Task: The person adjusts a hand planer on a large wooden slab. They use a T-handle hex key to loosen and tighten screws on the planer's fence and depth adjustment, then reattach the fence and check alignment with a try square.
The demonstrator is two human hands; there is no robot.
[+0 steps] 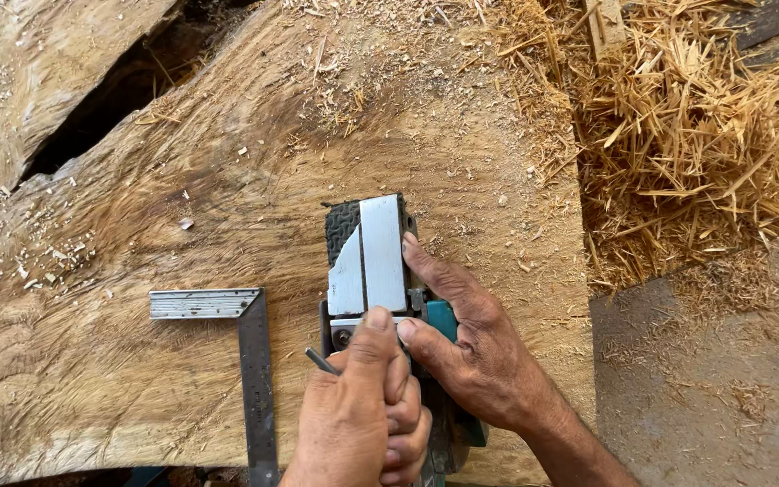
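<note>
The electric hand planer [373, 271] is lying upside down on the wooden slab [182, 180], its metal sole turned up, near the slab's right edge. Its long axis runs straight away from the person, and the teal body is tucked under both hands at the near end. The left hand [358, 415] is closed around a thin dark tool [322, 362], apparently a key, held at the near end of the sole by the blade drum. The right hand [471, 347] is clamped on the planer's right side, fingers laid along the sole. A steel try square [245, 343] is left lying to the left, apart. Straw-like shavings [687, 135] are heaped beyond the right edge.
</note>
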